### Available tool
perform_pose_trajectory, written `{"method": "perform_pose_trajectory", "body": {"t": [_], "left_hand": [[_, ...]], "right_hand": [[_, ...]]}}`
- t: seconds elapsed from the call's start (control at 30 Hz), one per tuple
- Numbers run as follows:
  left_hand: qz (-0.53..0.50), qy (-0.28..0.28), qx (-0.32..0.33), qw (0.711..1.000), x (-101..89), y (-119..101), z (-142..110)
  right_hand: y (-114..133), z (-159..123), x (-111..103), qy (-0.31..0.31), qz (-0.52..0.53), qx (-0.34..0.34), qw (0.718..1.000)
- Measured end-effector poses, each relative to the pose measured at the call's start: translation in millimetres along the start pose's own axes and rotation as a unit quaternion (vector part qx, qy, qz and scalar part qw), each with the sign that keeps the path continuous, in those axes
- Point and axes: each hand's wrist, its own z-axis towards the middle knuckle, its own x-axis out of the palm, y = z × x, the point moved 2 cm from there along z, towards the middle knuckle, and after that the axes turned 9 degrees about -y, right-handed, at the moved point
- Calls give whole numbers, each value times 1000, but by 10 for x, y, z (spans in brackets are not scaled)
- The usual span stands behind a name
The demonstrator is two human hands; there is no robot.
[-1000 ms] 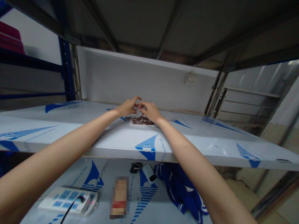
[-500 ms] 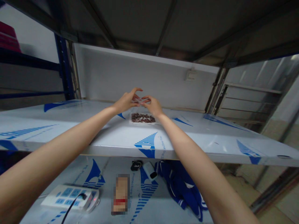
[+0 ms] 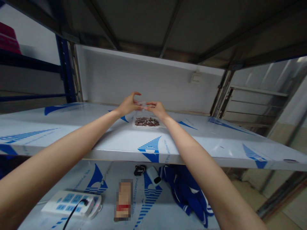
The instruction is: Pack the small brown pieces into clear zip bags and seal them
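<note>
Both my arms reach far over a white shelf [image 3: 72,131] with blue print. My left hand [image 3: 128,103] and my right hand [image 3: 155,109] meet above a small clear bag of dark brown pieces [image 3: 146,121] that lies flat on the shelf. Between the fingertips of both hands is a small clear item [image 3: 142,103], pinched from each side; I cannot make out what it is. Both hands hover just above the bag and do not touch it.
A white wall with a switch box [image 3: 196,77] closes the back of the shelf. On the lower shelf lie a white power strip [image 3: 72,204], a small white device [image 3: 153,175], a black object [image 3: 139,170] and blue cloth [image 3: 184,191]. Metal uprights stand at right.
My hands have lifted off the bag of brown pieces and now hold a small clear item between them above it. The bag lies uncovered on the shelf.
</note>
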Motion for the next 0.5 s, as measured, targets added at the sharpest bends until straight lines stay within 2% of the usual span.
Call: {"method": "perform_pose_trajectory", "body": {"t": [0.07,0.13,0.3,0.43,0.5], "left_hand": [[-24,-10,-77,997,-6,55,28],[-58,-14,-113,992,-13,77,44],[-162,4,-149,976,77,59,-34],[-166,41,-163,972,249,26,-134],[-157,40,-165,973,307,13,-138]], "right_hand": [[36,-2,-32,-9,-2,9,1000],[83,-4,-68,-13,6,6,1000],[65,62,-105,-9,-16,-24,1000],[-65,134,-74,7,-79,-44,996],[-72,121,-76,9,-113,-39,993]]}}
